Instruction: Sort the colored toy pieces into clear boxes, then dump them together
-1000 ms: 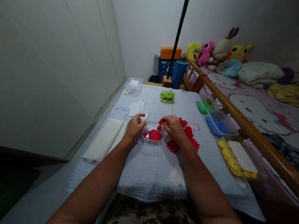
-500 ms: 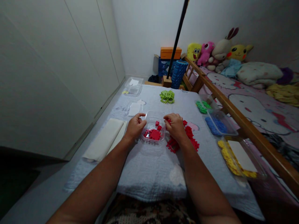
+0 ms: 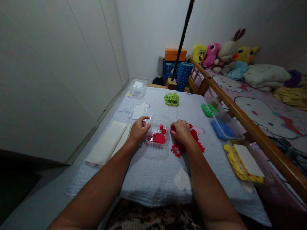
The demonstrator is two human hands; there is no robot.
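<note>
A clear plastic container (image 3: 157,144) stands in the middle of the table with several red interlocking pieces (image 3: 159,138) inside. My left hand (image 3: 139,131) grips its left rim, thumb and fingers bent around the edge. Just right of the container, my right hand (image 3: 181,132) hovers over a loose pile of red interlocking pieces (image 3: 195,137) and covers part of it. The fingers of that hand are curled together, with a bit of red showing at the tips.
Light green pieces (image 3: 171,99) are heaped at the back. Along the right edge are boxes of green pieces (image 3: 209,110), blue pieces (image 3: 222,128) and yellow pieces (image 3: 236,166). A folded cream cloth (image 3: 107,143) and clear lids (image 3: 138,112) lie left. A wooden bed rail (image 3: 254,127) borders the right.
My right hand has moved slightly right and toward me, away from the container's right rim and over the red pile. My left hand and the container stay put.
</note>
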